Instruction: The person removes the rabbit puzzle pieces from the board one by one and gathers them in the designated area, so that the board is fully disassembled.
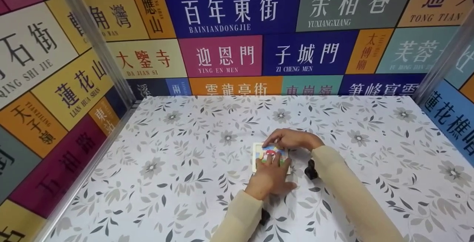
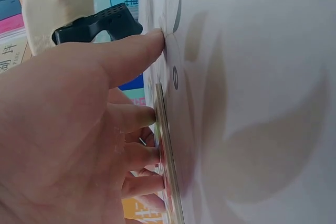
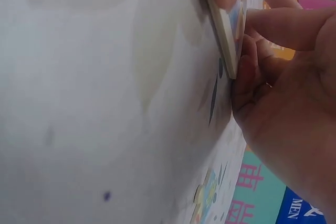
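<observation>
A small square puzzle board (image 1: 254, 162) with a pale rim and a colourful picture lies flat on the patterned table. My left hand (image 1: 271, 177) rests over its near part, fingers spread and fairly straight on the picture. In the left wrist view its fingertips (image 2: 149, 156) meet the face of the board, while the thumb reaches to the tabletop. From the far right side my right hand (image 1: 290, 139) arches over the far edge, index finger stretched along the top. The right wrist view shows other fingers (image 3: 245, 80) bent beside the board's corner.
A flat colourful piece (image 3: 207, 195) with a rounded yellow knob lies on the table beyond the right hand. Black wrist devices (image 1: 311, 169) sit under both sleeves. Walls of coloured street-name panels (image 1: 237, 8) stand behind the table (image 1: 177, 197).
</observation>
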Tool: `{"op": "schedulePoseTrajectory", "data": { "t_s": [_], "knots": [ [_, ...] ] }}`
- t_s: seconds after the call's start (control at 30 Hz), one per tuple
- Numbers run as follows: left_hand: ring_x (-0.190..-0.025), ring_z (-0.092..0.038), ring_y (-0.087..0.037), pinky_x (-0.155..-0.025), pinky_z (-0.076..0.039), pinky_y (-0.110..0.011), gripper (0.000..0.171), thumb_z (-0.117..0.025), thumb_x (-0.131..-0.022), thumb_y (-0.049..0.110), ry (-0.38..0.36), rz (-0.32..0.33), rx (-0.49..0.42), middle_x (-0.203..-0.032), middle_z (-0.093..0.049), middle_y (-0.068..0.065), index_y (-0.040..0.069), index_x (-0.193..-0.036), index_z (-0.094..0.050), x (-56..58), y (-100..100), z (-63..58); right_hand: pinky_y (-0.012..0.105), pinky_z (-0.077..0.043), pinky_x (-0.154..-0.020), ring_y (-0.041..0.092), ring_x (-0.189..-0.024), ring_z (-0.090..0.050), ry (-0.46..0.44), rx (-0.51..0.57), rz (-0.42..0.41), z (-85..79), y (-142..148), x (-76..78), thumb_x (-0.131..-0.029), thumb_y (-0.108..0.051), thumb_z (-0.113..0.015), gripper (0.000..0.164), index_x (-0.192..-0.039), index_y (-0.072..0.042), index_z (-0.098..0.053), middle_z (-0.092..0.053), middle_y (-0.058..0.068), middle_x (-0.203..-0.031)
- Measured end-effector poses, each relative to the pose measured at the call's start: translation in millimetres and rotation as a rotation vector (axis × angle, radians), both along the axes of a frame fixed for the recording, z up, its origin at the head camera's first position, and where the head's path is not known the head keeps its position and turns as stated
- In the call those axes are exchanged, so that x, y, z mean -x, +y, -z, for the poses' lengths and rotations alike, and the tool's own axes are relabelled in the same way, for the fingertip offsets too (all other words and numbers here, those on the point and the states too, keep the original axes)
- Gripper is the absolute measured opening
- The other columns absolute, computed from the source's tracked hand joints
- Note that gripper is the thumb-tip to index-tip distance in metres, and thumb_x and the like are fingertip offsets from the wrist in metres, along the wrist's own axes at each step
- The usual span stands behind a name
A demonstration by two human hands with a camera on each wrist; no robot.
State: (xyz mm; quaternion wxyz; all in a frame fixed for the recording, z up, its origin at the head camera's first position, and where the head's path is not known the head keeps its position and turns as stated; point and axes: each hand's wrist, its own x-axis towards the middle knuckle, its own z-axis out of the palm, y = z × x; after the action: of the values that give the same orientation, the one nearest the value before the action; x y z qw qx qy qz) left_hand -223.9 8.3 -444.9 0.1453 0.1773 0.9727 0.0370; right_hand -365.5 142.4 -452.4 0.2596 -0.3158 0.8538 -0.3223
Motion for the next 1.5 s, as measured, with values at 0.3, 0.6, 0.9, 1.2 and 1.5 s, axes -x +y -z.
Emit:
{"op": "schedulePoseTrajectory", "data": {
  "t_s": [0.3,0.6,0.9,1.2,1.5],
  "knots": [
    [-0.156,-0.022,-0.021,-0.119,-0.027,-0.058,0.079,-0.051,-0.093,0.066,-0.025,-0.002,0.039,-0.168,-0.021,-0.002,0.032,-0.159,-0.025,1.0,0.3,0.6,0.041,-0.043,-0.096,0.026,-0.119,-0.053,-0.044,-0.065,0.004,-4.1,-5.5,-0.1,-0.091,0.005,-0.046,0.048,-0.124,-0.017,-0.071,-0.057,0.011,-0.139],
    [-0.157,-0.019,-0.020,-0.121,-0.026,-0.057,0.078,-0.050,-0.093,0.067,-0.029,-0.001,0.050,-0.169,-0.020,0.000,0.035,-0.159,-0.025,0.8,0.6,-2.4,0.031,-0.038,-0.077,0.020,-0.097,-0.044,-0.103,-0.055,0.040,-6.7,-6.1,0.9,-0.089,0.007,-0.046,0.048,-0.124,-0.014,-0.071,-0.061,0.011,-0.129],
    [-0.156,-0.020,-0.020,-0.121,-0.026,-0.057,0.078,-0.052,-0.092,0.067,-0.031,-0.017,0.039,-0.169,-0.021,0.000,0.036,-0.159,-0.026,0.8,1.5,-1.7,0.032,-0.036,-0.076,0.021,-0.095,-0.043,-0.133,-0.055,0.066,-6.9,-7.3,1.8,-0.089,0.007,-0.046,0.046,-0.123,-0.012,-0.071,-0.059,0.012,-0.120],
    [-0.156,-0.020,-0.022,-0.120,-0.028,-0.057,0.077,-0.053,-0.092,0.066,-0.005,-0.008,0.035,-0.168,-0.024,-0.001,0.033,-0.157,-0.030,0.9,1.8,-1.5,0.035,-0.042,-0.093,0.022,-0.115,-0.053,-0.213,-0.007,0.098,-8.2,-4.7,-1.0,-0.097,-0.003,-0.050,0.037,-0.121,-0.021,-0.070,-0.060,0.007,-0.129],
    [-0.157,-0.019,-0.022,-0.120,-0.028,-0.057,0.077,-0.052,-0.092,0.067,-0.008,-0.013,0.048,-0.168,-0.022,0.000,0.035,-0.158,-0.027,-0.4,2.7,-1.5,0.031,-0.046,-0.086,0.021,-0.107,-0.059,-0.169,0.041,0.094,-8.9,-2.8,-3.4,-0.095,0.000,-0.054,0.032,-0.119,-0.013,-0.072,-0.066,0.010,-0.125]
  ]
}}
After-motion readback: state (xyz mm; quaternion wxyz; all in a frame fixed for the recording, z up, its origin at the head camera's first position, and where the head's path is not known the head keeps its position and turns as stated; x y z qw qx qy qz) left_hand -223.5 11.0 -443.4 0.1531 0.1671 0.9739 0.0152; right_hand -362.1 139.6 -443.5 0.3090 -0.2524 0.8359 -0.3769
